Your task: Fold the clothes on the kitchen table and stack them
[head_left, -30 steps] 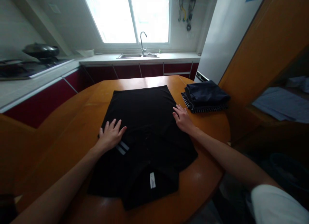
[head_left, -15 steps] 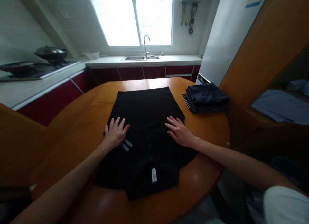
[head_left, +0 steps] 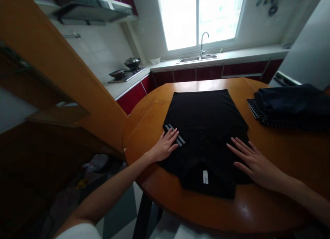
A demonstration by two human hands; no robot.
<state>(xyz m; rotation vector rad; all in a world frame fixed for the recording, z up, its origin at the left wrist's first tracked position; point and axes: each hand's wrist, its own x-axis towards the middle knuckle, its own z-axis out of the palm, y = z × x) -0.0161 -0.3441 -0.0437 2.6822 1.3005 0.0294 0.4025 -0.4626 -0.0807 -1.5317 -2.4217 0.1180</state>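
Observation:
A black collared shirt [head_left: 206,111] lies flat on the wooden table [head_left: 149,115], its collar toward me and a white label [head_left: 205,177] showing inside the neck. My left hand [head_left: 166,146] rests with fingers stretched out on the shirt's left sleeve, partly over the grey-striped cuff [head_left: 177,137]. On the right side of the shirt, my right hand [head_left: 250,160] lies palm down with its fingers spread. Both sleeves are folded in over the body. Neither hand grips the cloth.
A stack of folded dark clothes [head_left: 291,105] sits at the table's right. Beyond the table are a counter with a sink [head_left: 198,57], a stove [head_left: 127,75] with pans, and a range hood [head_left: 92,10]. An orange wooden frame [head_left: 59,70] stands at left.
The view has swung left. My left hand has moved toward the collar, baring more of the striped cuff. My right hand has also slid nearer to me along the shirt's right side.

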